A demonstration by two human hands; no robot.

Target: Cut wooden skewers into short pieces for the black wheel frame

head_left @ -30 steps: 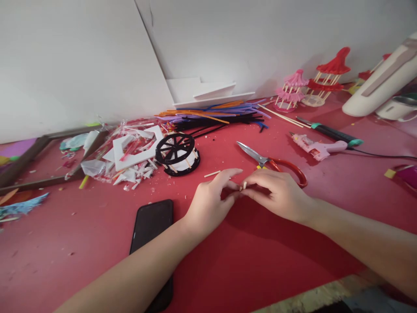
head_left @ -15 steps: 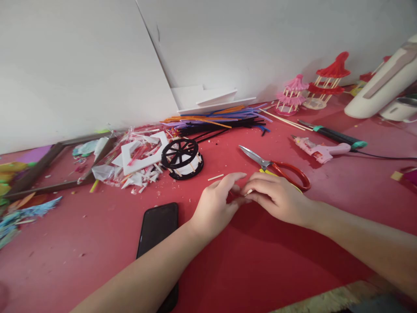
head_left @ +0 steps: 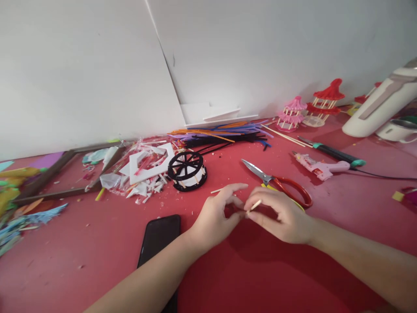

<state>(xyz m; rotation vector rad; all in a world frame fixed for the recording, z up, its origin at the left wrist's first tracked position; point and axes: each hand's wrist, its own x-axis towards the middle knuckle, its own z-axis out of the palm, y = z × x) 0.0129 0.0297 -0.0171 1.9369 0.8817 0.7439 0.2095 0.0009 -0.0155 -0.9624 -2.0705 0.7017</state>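
Above the red table, my right hand [head_left: 282,213] pinches a short wooden stick [head_left: 256,205] between thumb and fingers, its pale upper end showing. My left hand [head_left: 216,215] meets it from the left, thumb and a curled finger closed together at the stick's lower end, index finger stretched out above. What the left fingertips grip is hidden. Another small wooden stick [head_left: 216,191] lies just behind my left hand. A round black frame [head_left: 185,166] with a spoked top, short wooden posts and a white base stands farther left. Red-handled scissors [head_left: 273,180] lie behind my right hand, blades apart from it.
A black phone [head_left: 159,237] lies partly under my left forearm. Pipe cleaners [head_left: 221,134] and foam scraps [head_left: 146,187] are heaped at the back. A pink glue gun [head_left: 321,167], a black-and-green tool [head_left: 339,153], small pagoda models [head_left: 291,115] and a white bottle [head_left: 374,108] stand or lie right.
The view has tilted up, so everything sits lower in the picture. The stick in my right hand has turned, and more of its length shows. Both hands stay close together.
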